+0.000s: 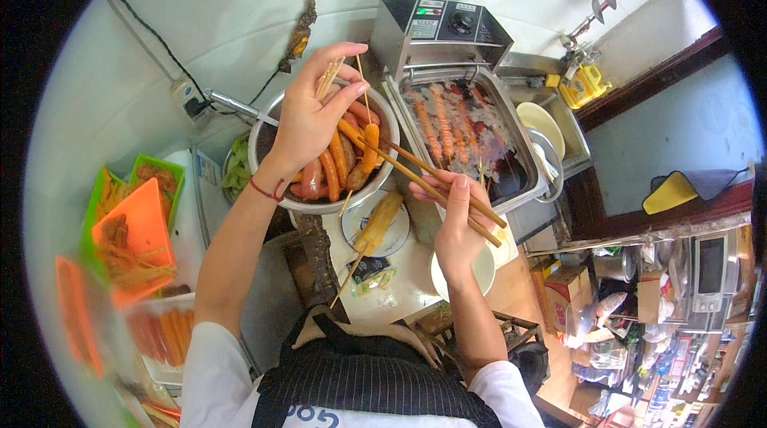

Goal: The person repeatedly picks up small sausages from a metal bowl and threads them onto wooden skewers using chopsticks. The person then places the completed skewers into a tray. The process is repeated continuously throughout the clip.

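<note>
My left hand (317, 104) holds a bundle of thin bamboo skewers (328, 79) above a round metal pot (392, 128). Between its fingertips is a single skewer (364, 89), which runs down to an orange sausage (371, 139). More sausages (335, 158), orange and reddish-brown, fill the pot. Long wooden chopsticks (434, 185) are in my right hand (460, 218), their tips at the skewered sausage. On a small plate (400, 239) below the pot rests a yellow food on a stick (380, 221), which looks like a corn cob.
Right of the pot, an electric deep fryer (533, 182) with a lit green lamp holds skewers in bubbling oil. A white bowl (440, 290) sits under my right forearm. Green and orange trays (135, 236) of food stand at left. A ladle handle (233, 105) leans over the pot's rim.
</note>
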`<control>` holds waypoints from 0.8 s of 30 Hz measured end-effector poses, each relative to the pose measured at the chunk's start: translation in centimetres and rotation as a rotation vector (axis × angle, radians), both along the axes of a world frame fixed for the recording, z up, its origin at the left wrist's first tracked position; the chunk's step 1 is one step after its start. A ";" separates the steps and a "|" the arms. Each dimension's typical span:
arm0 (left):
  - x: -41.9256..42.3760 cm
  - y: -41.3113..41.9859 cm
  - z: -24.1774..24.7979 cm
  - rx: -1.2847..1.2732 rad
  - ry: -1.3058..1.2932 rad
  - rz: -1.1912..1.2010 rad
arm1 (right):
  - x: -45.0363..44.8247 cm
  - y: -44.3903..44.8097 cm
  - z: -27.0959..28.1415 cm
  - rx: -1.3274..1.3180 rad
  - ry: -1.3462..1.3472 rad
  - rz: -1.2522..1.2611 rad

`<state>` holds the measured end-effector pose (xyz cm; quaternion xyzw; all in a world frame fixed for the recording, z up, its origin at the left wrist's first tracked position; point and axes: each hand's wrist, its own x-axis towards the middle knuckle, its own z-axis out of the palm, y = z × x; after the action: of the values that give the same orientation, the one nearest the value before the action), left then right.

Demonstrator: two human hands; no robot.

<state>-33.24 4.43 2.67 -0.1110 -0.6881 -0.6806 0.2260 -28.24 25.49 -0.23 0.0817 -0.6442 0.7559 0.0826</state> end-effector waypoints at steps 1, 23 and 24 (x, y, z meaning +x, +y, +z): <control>-0.1 0.1 -0.1 0.003 0.010 -0.004 | 0.0 0.0 0.0 -0.016 -0.003 0.003; -0.6 0.5 -3.0 -0.156 -0.112 -0.087 | -0.1 0.1 -0.2 0.001 -0.004 -0.013; -0.6 0.3 -3.0 -0.177 -0.108 -0.078 | -0.2 0.0 -0.3 -0.006 0.000 0.002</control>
<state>-33.88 4.73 -0.35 -0.1204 -0.7519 -0.6303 0.1514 -28.45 25.48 -0.58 0.0819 -0.6419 0.7579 0.0821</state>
